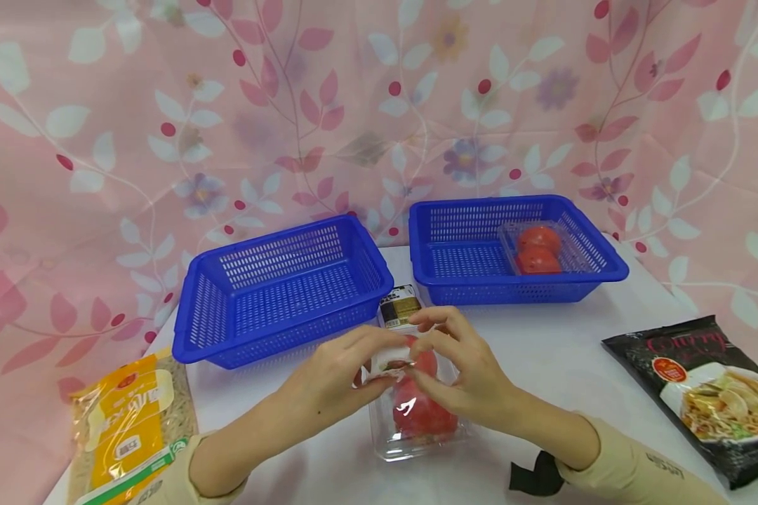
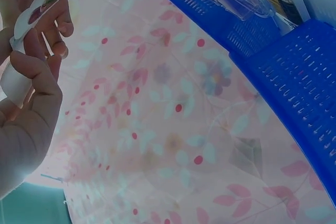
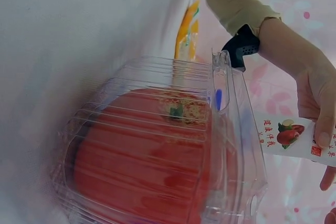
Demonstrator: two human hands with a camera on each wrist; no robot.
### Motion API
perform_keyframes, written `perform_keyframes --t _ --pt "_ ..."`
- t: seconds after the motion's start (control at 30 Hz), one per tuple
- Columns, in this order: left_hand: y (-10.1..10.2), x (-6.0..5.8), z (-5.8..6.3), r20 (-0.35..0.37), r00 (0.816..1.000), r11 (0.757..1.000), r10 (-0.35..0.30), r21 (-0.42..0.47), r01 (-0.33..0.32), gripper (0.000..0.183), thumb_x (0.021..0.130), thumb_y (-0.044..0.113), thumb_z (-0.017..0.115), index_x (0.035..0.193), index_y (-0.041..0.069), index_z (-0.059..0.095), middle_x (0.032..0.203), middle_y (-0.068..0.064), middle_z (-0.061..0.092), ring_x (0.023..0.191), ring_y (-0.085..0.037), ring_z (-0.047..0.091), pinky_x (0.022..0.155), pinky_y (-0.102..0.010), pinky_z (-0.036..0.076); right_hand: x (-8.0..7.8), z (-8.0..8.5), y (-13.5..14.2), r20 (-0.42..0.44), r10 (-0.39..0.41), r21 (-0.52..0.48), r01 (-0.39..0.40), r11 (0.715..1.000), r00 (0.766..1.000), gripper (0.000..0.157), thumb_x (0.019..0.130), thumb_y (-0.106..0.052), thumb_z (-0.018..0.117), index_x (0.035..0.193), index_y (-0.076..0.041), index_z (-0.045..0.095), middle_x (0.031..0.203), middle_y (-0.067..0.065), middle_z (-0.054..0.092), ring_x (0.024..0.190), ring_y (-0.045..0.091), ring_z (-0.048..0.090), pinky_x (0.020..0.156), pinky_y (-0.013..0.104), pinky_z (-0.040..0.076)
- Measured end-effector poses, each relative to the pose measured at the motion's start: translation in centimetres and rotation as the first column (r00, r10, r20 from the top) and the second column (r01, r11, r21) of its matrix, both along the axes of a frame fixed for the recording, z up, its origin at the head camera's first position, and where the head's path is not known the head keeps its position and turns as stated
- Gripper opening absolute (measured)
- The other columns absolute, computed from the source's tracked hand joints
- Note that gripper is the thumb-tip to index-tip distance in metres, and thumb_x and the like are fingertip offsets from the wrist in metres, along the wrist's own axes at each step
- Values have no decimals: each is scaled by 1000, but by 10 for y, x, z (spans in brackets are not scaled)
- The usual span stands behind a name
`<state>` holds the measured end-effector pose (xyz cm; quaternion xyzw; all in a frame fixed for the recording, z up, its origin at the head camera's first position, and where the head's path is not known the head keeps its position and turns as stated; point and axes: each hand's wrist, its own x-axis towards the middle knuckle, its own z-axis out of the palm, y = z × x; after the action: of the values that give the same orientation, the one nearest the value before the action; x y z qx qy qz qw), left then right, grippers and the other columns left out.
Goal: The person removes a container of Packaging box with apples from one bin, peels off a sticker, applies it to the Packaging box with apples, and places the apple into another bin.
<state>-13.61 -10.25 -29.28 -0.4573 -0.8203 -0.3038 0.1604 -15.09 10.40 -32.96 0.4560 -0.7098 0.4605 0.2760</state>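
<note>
The left hand (image 1: 347,368) and right hand (image 1: 464,368) pinch a white label (image 1: 388,356) above a clear plastic box (image 1: 391,452) of red tomatoes (image 1: 424,415), nearer than the blue baskets (image 1: 284,335).

I count two hands (image 1: 347,368) (image 1: 464,372), two blue baskets (image 1: 290,298) (image 1: 461,259), two clear boxes (image 1: 401,451) (image 1: 575,254), two food bags (image 1: 126,428) (image 1: 707,393), one small package (image 1: 399,310), one label strip (image 3: 285,136)

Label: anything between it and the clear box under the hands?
Nothing visible beyond the hands themselves. The label is held between the left hand and right hand, above the clear box. Fingers overlap part of the box in the head view; no other item shows in between.
</note>
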Motion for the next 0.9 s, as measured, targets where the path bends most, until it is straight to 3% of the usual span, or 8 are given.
perform_keyframes --t 0.1,0.27,0.37,0.47,0.57,0.73,0.9 --pt "-1 -2 -2 11 1000 1000 1 0 -1 44 75 7 75 116 11 58 106 0 60 76 -7 54 55 -10 44 0 -1 0 -20 6 2 -6 1000 1000 7 86 -19 63 87 -14 59 113 11 50 103 24 48 78 28 43" --pt "-5 -2 -4 43 999 999 29 -15 -28 47 73 7 76 117 10 59 112 -3 58 72 -7 55 58 -13 47 0 -2 1 -22 6 18 -5 1000 1000 18 74 -2 66 87 -14 60 111 11 51 103 24 47 77 29 43" --pt "-8 -1 -6 32 999 999 31 -33 -30 51 72 6 76 120 11 59 125 -5 51 73 -7 57 62 -12 47 0 -3 2 -8 2 32 -2 999 1000 23 71 1 67 87 -14 61 109 10 52 101 23 47 75 28 44" --pt "-9 0 -8 -52 998 999 -25 -36 23 58 71 4 76 125 7 56 135 -10 43 75 -8 60 66 -10 47 -1 -4 3 2 0 35 0 999 1000 23 71 2 68 87 -14 61 108 9 53 100 23 48 73 27 45" --pt "-9 0 -9 -148 987 998 -63 -23 60 58 69 0 75 124 1 55 132 -10 47 75 -8 62 68 -9 47 -1 -5 4 13 2 26 -3 1000 1000 24 71 3 68 87 -14 62 107 9 53 97 23 49 71 26 45" --pt "-11 2 -10 -165 986 1000 -22 -7 21 49 69 -1 74 116 4 60 120 -5 58 75 -5 64 70 -11 48 0 -9 6 48 6 19 -7 1000 999 24 72 4 68 86 -15 62 107 7 53 96 20 50 74 23 46" --pt "-8 2 -10 -229 969 995 -96 6 100 44 69 -2 74 111 5 61 111 -5 61 82 -6 64 73 -12 47 -1 -10 8 51 11 13 -12 1000 999 25 71 5 68 85 -14 61 106 7 54 99 22 51 82 23 47"
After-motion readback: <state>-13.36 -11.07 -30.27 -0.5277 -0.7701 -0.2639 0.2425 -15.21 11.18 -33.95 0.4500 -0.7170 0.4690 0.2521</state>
